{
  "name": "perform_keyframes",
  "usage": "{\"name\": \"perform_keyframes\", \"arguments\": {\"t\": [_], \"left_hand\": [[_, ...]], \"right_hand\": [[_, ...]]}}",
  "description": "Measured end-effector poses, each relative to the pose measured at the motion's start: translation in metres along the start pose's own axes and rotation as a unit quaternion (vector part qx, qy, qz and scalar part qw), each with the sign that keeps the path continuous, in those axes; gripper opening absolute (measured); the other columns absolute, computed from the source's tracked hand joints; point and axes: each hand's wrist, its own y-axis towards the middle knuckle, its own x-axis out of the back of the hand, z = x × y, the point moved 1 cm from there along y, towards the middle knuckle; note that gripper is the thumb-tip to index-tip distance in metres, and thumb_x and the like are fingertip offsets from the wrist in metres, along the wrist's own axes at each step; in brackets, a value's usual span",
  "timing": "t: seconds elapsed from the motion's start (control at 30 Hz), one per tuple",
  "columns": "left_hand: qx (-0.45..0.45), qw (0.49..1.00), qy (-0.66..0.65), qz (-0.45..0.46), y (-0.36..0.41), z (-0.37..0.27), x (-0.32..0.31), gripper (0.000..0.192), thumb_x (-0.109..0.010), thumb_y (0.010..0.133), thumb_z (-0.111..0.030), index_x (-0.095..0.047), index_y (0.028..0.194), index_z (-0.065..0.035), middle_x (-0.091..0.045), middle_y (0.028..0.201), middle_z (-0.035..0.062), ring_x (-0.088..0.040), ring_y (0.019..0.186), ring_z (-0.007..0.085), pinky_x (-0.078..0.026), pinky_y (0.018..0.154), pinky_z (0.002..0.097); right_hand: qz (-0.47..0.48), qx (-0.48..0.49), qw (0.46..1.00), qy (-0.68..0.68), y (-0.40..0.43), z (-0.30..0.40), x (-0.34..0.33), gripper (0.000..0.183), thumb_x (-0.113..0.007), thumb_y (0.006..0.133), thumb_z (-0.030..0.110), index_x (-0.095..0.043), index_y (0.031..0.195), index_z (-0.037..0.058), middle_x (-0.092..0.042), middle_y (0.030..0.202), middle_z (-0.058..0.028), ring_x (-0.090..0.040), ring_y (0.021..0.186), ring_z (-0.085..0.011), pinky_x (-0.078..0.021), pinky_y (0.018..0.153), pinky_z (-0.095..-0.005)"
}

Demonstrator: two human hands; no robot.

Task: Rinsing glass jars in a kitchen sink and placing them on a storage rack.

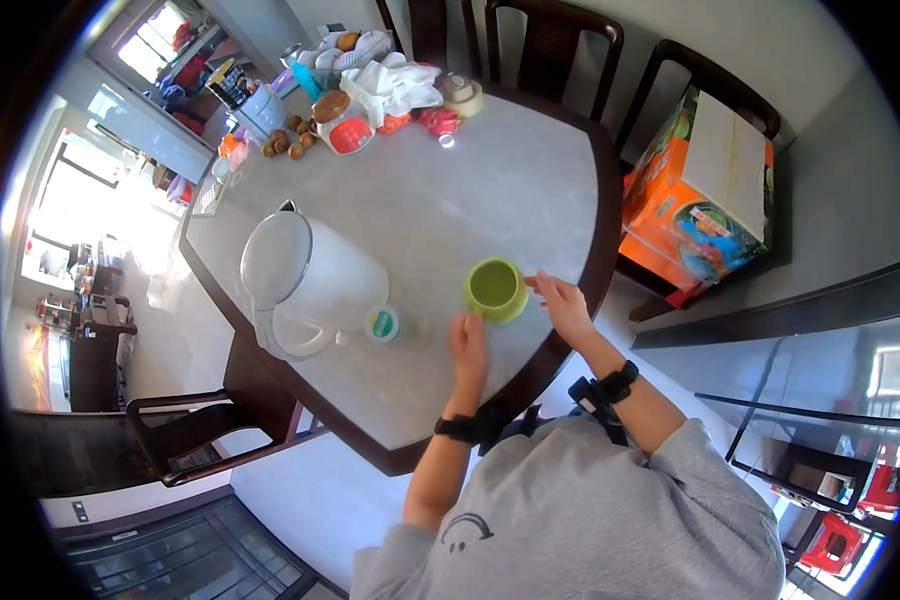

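Observation:
A lime-green mug stands upright on the grey tabletop in front of me, its opening facing up. My left hand is closed at the mug's near-left side, where its handle seems to be hidden by the fingers. On the other side, my right hand has its fingertips beside the mug's wall, loosely spread; whether they touch it is hard to tell. To the left stands a large white electric kettle with a lid and handle. Between kettle and mug is a small round container with a green-and-white lid.
A dark wooden rim edges the table. Along its far side are a jar with a brown lid, several round brown fruits, a white cloth and a dragon fruit. An orange carton rests on a chair at right.

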Motion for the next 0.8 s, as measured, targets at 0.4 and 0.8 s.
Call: {"name": "perform_keyframes", "arguments": {"t": [0.4,0.8], "left_hand": [[0.042,0.997,-0.027,0.050,-0.047,-0.064,-0.058,0.017,-0.054,0.087,-0.022,-0.054,0.088,-0.0053,-0.041,0.065,-0.0058,-0.036,0.057,0.0040,-0.029,0.052,0.0196],[0.057,0.933,-0.118,0.334,-0.129,-0.104,-0.220,0.027,-0.048,0.090,-0.020,-0.036,0.067,-0.0138,-0.030,0.056,-0.0083,-0.026,0.051,0.0018,-0.023,0.050,0.0207]], "right_hand": [[-0.039,0.209,0.976,-0.044,-0.073,0.038,0.102,0.021,-0.057,0.083,0.020,-0.063,0.092,0.0016,-0.062,0.088,-0.0169,-0.060,0.078,-0.0295,-0.0476,0.069,-0.0346],[-0.372,0.255,0.871,-0.195,-0.206,0.010,0.297,0.014,-0.063,0.074,0.013,-0.062,0.082,0.0009,-0.062,0.082,-0.0147,-0.057,0.083,-0.0332,-0.0431,0.082,-0.0394]]}}
